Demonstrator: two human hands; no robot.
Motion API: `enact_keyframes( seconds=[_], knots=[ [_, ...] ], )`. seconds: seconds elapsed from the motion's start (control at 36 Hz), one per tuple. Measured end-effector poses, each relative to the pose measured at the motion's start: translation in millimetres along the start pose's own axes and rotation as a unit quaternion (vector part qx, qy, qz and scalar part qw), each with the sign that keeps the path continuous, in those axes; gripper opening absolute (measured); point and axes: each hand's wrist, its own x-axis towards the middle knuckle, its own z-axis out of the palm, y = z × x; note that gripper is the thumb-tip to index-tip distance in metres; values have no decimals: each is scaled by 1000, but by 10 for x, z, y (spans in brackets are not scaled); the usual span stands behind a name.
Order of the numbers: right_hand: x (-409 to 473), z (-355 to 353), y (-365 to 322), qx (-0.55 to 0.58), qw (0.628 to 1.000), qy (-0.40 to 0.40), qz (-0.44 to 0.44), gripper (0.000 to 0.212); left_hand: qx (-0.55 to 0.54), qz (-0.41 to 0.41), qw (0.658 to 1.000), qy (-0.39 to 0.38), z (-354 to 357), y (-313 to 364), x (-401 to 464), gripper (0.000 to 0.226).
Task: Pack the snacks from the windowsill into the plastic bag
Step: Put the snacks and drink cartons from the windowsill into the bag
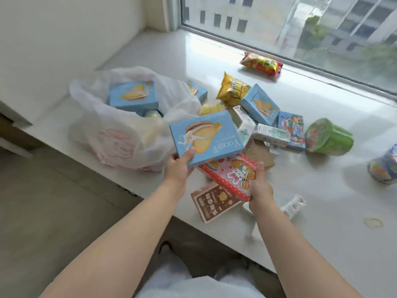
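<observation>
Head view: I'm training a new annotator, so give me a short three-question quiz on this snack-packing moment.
1. True or false: the left hand holds a blue biscuit box.
2. What does the right hand grip? A) green cup B) pink rabbit packet C) yellow chip bag
3. Fill in: a blue box already lies inside the ____.

Key: 1 true. 2 B, the pink rabbit packet. 3 plastic bag.
</observation>
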Motion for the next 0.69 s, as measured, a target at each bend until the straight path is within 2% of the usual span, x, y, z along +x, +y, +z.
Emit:
enact_keyframes(
  seconds=[0.14, 0.25, 0.36, 0.53, 0.69],
  knots=[
    [-205, 695, 104, 19, 1000, 4, -25, 73, 18, 36, 997, 61, -714, 542, 112, 34],
    [-323, 1052, 19, 80, 996, 7, -43, 64, -8, 71, 994, 80, -1001, 867, 209, 31],
    [-342, 1263, -185, 120, 989, -13, -82, 57, -43, 134, 984, 105, -1056, 1342, 391, 12],
    [-233, 1494, -562, 126, 982, -89, -108, 42, -22, 207, 968, 137, -1071, 1894, 691, 22],
    [-111, 1830, -802, 73, 985, -102, -121, 50, 25, 182, 972, 145, -1055, 1933, 973, 36]
  ],
)
